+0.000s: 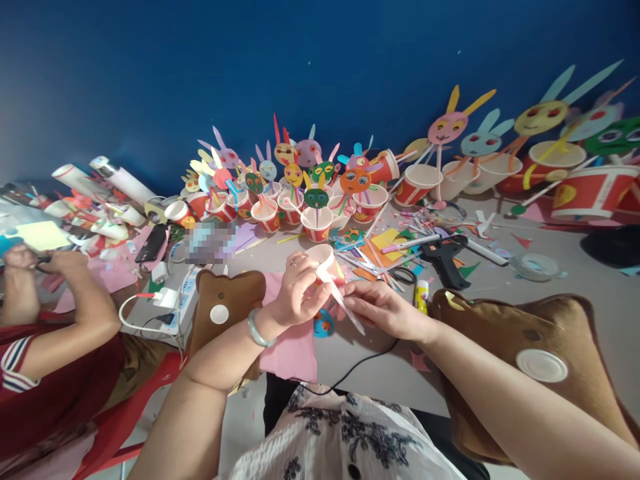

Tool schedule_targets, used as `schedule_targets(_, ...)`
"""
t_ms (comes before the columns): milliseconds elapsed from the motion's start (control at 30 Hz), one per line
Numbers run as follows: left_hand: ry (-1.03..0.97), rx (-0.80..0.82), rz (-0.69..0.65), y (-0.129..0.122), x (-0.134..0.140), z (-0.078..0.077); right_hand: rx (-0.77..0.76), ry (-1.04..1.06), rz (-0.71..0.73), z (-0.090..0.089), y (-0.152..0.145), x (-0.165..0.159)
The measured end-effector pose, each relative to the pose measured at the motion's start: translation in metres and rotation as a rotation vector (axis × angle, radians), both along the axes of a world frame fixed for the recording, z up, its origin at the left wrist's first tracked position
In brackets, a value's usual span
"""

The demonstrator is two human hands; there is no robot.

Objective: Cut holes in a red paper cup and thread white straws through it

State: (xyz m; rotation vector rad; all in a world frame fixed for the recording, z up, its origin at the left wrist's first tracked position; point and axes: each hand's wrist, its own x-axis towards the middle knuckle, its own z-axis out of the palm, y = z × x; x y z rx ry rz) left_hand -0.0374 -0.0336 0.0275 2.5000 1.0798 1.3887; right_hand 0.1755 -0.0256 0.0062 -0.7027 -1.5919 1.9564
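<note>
A narrow white strip (353, 319), perhaps paper, slants down between my two hands. My left hand (301, 290), with a bracelet at the wrist, pinches its upper part. On the strip's right side, the bent fingers of my right hand (383, 308) close against it. Just behind the strip is a paper cup (320, 253), partly hidden by my left fingers; whether that hand also grips the cup I cannot tell. Below the hands lies a blue paper face (324, 324) with orange eyes, beside pink paper (286, 353).
Finished paper-rabbit cups (317, 217) line the wall. Scissors (403, 275), a black glue gun (445, 259), a glue stick (421, 295) and paper scraps lie beyond my hands. Brown cushions (505, 373) flank me. A power strip (183, 300) and a co-worker's arm (83, 293) are left.
</note>
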Motion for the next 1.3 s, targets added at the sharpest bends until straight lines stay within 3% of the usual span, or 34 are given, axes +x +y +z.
schedule_targets(300, 0.005, -0.018, -0.072, -0.001, 0.000, 0.001, 0.014, 0.046, 0.029, 0.009, 0.002, 0.001)
schedule_targets(400, 0.035, 0.050, -0.051, 0.002, -0.003, -0.003, -0.065, 0.083, -0.095, 0.013, 0.006, 0.007)
schedule_targets(500, 0.097, 0.148, -0.013, 0.005, -0.005, -0.008, -0.131, 0.190, -0.307, 0.017, 0.013, 0.016)
schedule_targets(633, 0.285, 0.180, -0.109, 0.005, -0.007, -0.015, -0.158, 0.345, -0.559, 0.023, 0.020, 0.022)
schedule_targets(833, 0.484, 0.242, -0.185, 0.001, -0.005, -0.017, -0.097, 0.367, -0.652, 0.024, 0.019, 0.018)
schedule_targets(967, 0.480, 0.276, -0.211, -0.001, -0.002, -0.016, 0.065, 0.216, -0.697, 0.018, 0.014, 0.018)
schedule_targets(1100, 0.425, 0.357, -0.196, -0.002, -0.002, -0.015, 0.393, -0.029, -0.725, 0.012, 0.009, 0.017)
schedule_targets(1167, 0.395, 0.372, -0.184, -0.003, -0.003, -0.014, 0.600, -0.106, -0.650, 0.010, 0.008, 0.017)
schedule_targets(1300, 0.358, 0.381, -0.205, -0.006, -0.009, -0.014, 0.938, -0.066, -0.437, 0.004, 0.006, 0.014)
